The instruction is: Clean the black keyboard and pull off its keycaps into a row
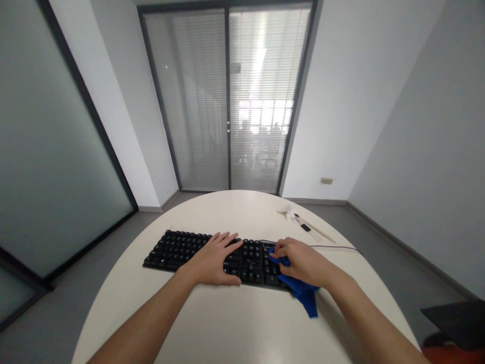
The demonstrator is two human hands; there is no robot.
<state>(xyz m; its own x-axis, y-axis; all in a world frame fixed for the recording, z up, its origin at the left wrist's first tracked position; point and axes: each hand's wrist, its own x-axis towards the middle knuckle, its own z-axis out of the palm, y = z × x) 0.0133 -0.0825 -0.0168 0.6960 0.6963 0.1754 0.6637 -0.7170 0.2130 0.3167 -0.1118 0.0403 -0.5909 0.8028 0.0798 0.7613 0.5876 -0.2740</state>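
A black keyboard (178,248) lies flat across the white round table. My left hand (215,259) rests on its middle with the fingers spread, covering some keys. At the number pad on the right end, my right hand (301,260) is closed around a blue cloth (303,293). Part of the cloth is bunched under the fingertips on the keys. Its loose end hangs over the keyboard's near edge onto the table.
Toward the back right of the table (242,205) lie a crumpled white tissue (287,211), a thin brush-like stick (316,228) and a small black-and-white item (305,228). A dark cable (337,247) runs off the right edge. Glass doors (227,101) stand behind.
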